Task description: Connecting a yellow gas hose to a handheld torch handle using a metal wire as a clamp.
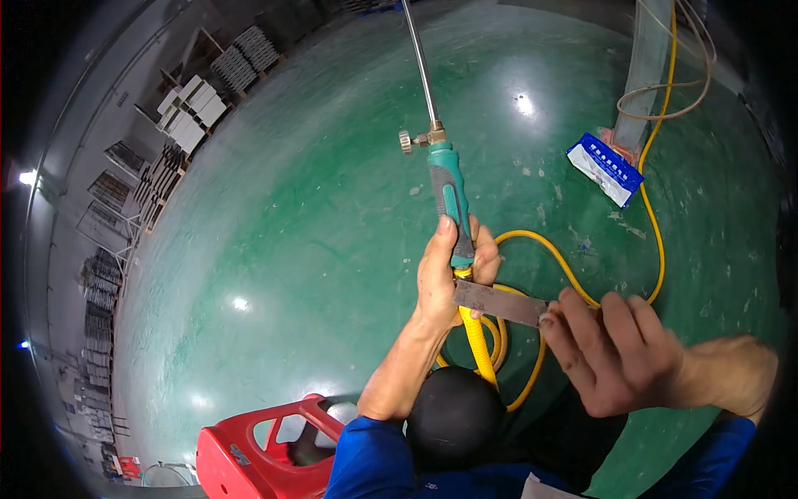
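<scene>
My left hand (436, 274) is wrapped around the lower end of a gas torch's green and grey handle (450, 195), its thumb lying along the grip. The torch's long metal tube (422, 71) points away from me, with a round valve knob (405, 142) on its left side. A yellow hose (475, 337) runs from the handle's bottom end. Between the fingertips of my right hand (619, 362) is one end of a flat metal strip (503, 304). Its other end lies across the hose just below the handle joint, by my left palm.
A red plastic stool (229, 461) stands at the lower left. The yellow hose loops over the green floor (316, 241) to a column (647, 71) at the right. A blue and white packet (607, 170) lies by the column. Stacked white blocks (193, 108) and pallets line the left wall.
</scene>
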Demonstrator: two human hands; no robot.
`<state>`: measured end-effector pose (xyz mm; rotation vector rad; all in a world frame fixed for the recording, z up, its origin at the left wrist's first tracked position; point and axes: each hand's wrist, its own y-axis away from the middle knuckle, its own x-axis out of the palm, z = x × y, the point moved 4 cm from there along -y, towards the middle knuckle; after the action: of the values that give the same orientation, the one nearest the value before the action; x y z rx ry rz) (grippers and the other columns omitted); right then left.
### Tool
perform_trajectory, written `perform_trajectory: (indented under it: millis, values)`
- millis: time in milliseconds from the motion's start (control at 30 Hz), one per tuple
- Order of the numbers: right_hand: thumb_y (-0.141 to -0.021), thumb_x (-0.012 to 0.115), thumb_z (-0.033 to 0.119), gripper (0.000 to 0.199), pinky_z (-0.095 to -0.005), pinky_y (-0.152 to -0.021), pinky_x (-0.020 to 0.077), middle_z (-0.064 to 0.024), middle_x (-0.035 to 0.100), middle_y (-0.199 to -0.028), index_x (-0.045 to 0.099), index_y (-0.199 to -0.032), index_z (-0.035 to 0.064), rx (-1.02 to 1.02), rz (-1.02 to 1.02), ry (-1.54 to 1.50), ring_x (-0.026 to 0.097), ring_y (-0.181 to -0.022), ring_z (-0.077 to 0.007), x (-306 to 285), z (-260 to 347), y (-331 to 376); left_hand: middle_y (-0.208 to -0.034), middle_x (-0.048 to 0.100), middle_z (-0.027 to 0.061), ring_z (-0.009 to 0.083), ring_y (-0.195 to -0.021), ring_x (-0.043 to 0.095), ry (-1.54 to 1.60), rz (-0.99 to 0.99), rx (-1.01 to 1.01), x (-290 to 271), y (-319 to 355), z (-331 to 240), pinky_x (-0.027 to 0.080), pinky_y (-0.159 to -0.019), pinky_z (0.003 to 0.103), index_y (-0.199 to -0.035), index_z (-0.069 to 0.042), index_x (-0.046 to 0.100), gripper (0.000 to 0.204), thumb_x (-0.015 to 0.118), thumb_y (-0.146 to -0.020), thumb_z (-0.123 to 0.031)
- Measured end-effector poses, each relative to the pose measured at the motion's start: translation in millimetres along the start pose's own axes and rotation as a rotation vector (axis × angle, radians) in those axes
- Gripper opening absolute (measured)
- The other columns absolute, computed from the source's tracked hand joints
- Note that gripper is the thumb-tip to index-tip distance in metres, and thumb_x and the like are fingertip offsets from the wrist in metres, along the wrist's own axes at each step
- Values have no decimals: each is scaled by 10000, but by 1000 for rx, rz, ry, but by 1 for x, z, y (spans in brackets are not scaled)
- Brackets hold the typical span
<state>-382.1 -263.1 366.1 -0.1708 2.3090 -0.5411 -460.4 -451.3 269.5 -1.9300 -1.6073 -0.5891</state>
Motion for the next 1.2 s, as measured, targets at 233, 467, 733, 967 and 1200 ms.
perform_trajectory:
  millis: [233,467,733,967,1200]
  values:
    - [-827,635,70,284,-279,-542,493,-142,680,-874,655,-1088,-41,463,94,-655,636,-708,-193,6,-14,15,-680,386,41,99,-404,339,39,56,35,9,-3,0,355,-251,235,-875,-108,376,519,351,-982,-615]
    - [-896,611,100,270,-246,-526,461,-62,695,-870,631,-1134,-25,1238,-147,-1509,592,-611,-96,76,-24,80,-717,388,43,109,-407,382,335,115,-45,-2,0,-2,371,-228,240,-877,-100,378,520,309,-997,-601]
    - [-897,654,274,283,-235,-553,395,-8,655,-782,698,-963,2,1929,176,-1616,509,-608,-58,254,127,262,-759,393,51,132,-450,407,553,208,-162,-13,-12,20,384,-235,241,-908,-72,397,466,363,-1013,-525]
    - [-900,612,421,431,-372,-761,494,-145,703,-912,699,-974,5,1627,506,-1387,666,-827,-260,304,221,277,-850,395,63,153,-520,413,610,157,-205,-14,-21,38,406,-262,270,-886,-77,344,415,478,-988,-456]
    - [-887,632,309,346,-431,-873,468,-163,580,-1118,659,-1142,77,1459,459,-919,543,-1049,-332,273,252,312,-856,382,86,180,-529,431,763,258,-273,-5,-33,73,451,-269,320,-884,-65,292,415,497,-989,-410]
